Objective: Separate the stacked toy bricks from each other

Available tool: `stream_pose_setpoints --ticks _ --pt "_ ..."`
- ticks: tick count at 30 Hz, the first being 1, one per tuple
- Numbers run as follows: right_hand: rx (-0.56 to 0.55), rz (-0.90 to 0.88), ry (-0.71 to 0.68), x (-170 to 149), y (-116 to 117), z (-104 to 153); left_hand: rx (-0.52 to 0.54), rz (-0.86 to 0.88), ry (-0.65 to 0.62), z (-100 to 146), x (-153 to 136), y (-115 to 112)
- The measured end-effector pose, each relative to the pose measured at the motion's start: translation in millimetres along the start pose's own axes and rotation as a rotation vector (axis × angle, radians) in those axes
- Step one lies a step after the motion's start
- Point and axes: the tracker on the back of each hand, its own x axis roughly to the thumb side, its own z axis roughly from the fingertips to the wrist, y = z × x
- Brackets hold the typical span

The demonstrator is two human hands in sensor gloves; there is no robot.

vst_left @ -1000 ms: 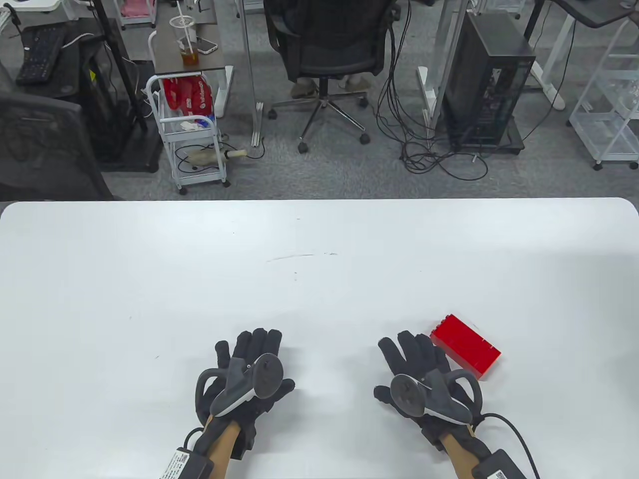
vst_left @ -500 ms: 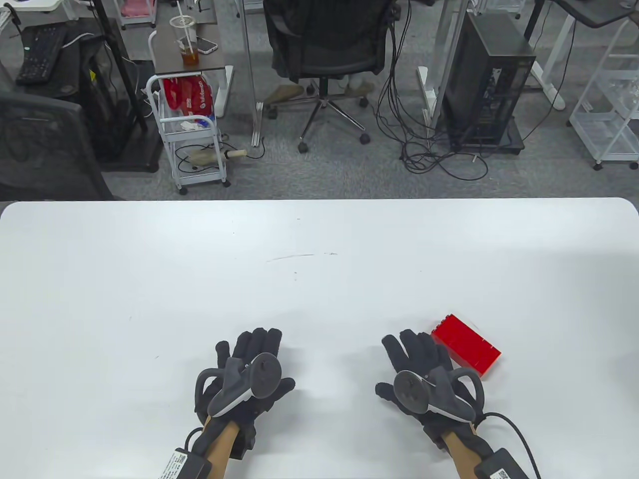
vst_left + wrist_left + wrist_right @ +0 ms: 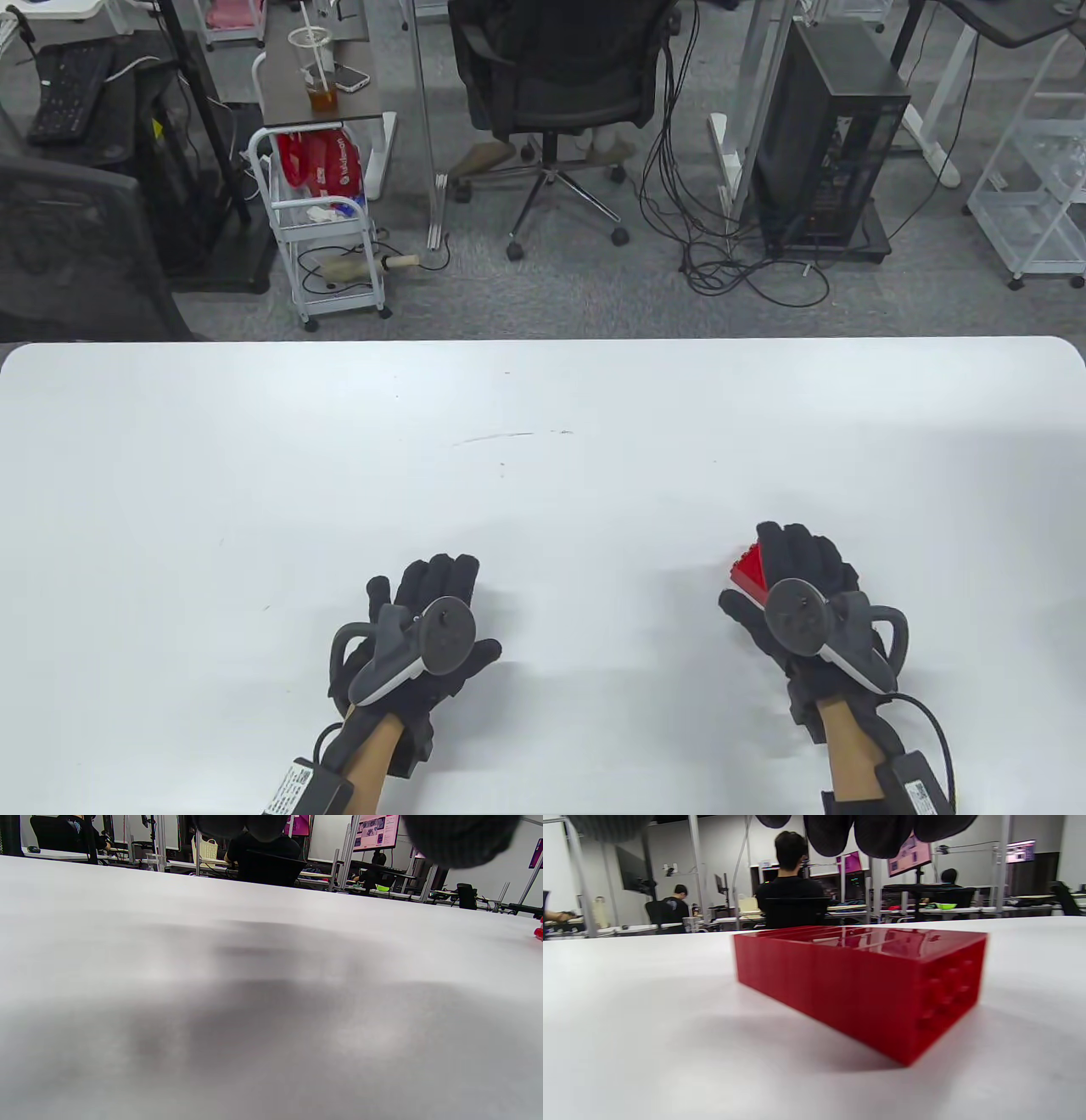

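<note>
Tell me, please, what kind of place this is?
Probably an office or lab workspace: beyond the white table stand a mesh office chair and a desktop computer tower with loose cables; the right wrist view shows people at desks with monitors.

Stacked bricks [image 3: 859,984]: glossy red, uniform, no print. Counter [image 3: 543,424]: plain white, a few faint dark marks. Left hand [image 3: 420,632] and right hand [image 3: 806,594]: black gloves. Trackers [image 3: 416,654]: dark grey with a white lower edge.
</note>
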Motion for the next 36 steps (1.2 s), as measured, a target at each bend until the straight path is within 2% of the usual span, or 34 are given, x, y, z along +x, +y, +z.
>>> stream_pose_setpoints --ticks 7,16,21,24,30,36 --pt "0.120 -0.097 0.119 -32.4 16.7 -14.2 -0.017 -0.005 -0.010 1.3 0.6 -1.1" --pt "0.213 -0.035 0.150 -28.1 38.2 -20.2 -0.024 0.026 -0.002 2.2 -3.8 2.0" --pt "0.210 -0.132 0.180 -27.1 38.5 -21.3 -0.020 0.016 -0.013 3.6 -0.5 3.8" --pt "0.225 -0.076 0.201 -20.6 33.2 -21.5 -0.022 0.004 -0.028 4.4 3.5 4.0" --pt "0.177 0.055 0.206 -6.2 26.8 -18.6 -0.041 -0.017 -0.039 3.8 8.7 0.8" --pt "0.145 0.098 0.181 2.8 27.3 -16.2 -0.062 -0.006 -0.052 3.5 9.8 -0.6"
